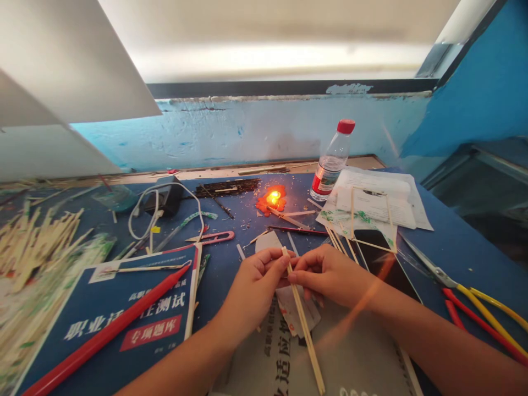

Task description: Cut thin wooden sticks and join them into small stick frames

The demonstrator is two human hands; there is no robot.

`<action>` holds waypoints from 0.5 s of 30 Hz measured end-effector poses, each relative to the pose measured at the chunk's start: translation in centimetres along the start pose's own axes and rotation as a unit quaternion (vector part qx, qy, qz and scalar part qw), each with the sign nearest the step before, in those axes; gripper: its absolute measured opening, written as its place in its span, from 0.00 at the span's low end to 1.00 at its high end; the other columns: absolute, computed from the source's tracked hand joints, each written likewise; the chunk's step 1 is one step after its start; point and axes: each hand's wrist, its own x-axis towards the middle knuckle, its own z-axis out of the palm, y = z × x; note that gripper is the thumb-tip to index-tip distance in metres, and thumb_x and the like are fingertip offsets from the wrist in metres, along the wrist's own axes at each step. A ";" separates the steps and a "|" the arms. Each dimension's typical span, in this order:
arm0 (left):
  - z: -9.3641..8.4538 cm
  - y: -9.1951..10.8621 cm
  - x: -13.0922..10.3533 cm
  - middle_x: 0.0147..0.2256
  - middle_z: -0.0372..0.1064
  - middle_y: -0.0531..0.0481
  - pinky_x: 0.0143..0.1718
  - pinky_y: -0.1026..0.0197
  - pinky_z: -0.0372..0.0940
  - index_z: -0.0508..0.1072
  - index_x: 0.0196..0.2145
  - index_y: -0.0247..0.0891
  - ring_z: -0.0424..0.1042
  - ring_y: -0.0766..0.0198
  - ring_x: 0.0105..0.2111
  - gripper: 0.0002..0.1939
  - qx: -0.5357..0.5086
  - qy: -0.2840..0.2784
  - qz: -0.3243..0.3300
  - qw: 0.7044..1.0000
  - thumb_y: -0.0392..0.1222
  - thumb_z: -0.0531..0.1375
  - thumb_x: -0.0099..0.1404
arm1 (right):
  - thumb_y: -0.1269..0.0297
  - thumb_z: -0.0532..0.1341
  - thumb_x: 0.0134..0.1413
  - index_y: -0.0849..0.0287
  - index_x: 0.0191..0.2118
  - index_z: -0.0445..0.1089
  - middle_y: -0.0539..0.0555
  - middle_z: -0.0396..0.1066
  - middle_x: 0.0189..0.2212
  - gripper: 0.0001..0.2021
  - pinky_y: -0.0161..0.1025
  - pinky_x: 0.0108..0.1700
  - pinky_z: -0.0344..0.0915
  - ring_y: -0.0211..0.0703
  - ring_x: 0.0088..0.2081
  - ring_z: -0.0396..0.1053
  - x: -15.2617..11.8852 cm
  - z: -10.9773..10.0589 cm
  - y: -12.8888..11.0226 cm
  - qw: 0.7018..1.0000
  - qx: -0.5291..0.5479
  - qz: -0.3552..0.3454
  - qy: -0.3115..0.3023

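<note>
Between my two hands is a pair of pale wooden chopsticks, side by side, slanting from my fingertips down toward me. My left hand pinches them near the upper end with thumb and fingers. My right hand is closed on them just beside it, its fingers curled close to the left ones. Under them lie a grey book and a torn piece of paper. Beyond the hands, a small flame burns on a red wax puddle, with thin sticks leaning at its edge.
Left are a blue book, a long red pointed tool, pink snips and piled wooden sticks. Right are a phone, a square stick frame, scissors and a water bottle.
</note>
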 end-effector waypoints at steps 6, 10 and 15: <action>0.0 0.1 -0.1 0.37 0.82 0.46 0.43 0.58 0.74 0.79 0.40 0.36 0.81 0.61 0.34 0.08 0.013 0.005 -0.002 1.000 0.44 0.65 0.68 | 0.62 0.65 0.62 0.61 0.27 0.73 0.47 0.72 0.18 0.13 0.27 0.19 0.58 0.30 0.16 0.64 -0.1 0.0 -0.2 1.000 -0.008 0.000 0.003; 0.0 0.1 -0.2 0.36 0.82 0.46 0.44 0.58 0.74 0.78 0.40 0.36 0.81 0.62 0.33 0.09 0.015 0.003 -0.003 1.000 0.44 0.65 0.68 | 0.63 0.65 0.62 0.60 0.25 0.72 0.47 0.72 0.18 0.14 0.28 0.20 0.58 0.30 0.17 0.64 -0.1 0.0 -0.2 1.000 -0.016 -0.001 0.009; 0.0 0.0 -0.1 0.38 0.82 0.46 0.45 0.56 0.74 0.77 0.39 0.36 0.81 0.61 0.34 0.09 0.012 -0.002 -0.007 1.000 0.45 0.65 0.68 | 0.62 0.65 0.61 0.61 0.27 0.73 0.48 0.73 0.18 0.13 0.28 0.20 0.58 0.31 0.17 0.65 0.1 -0.1 0.0 1.000 -0.016 -0.001 0.004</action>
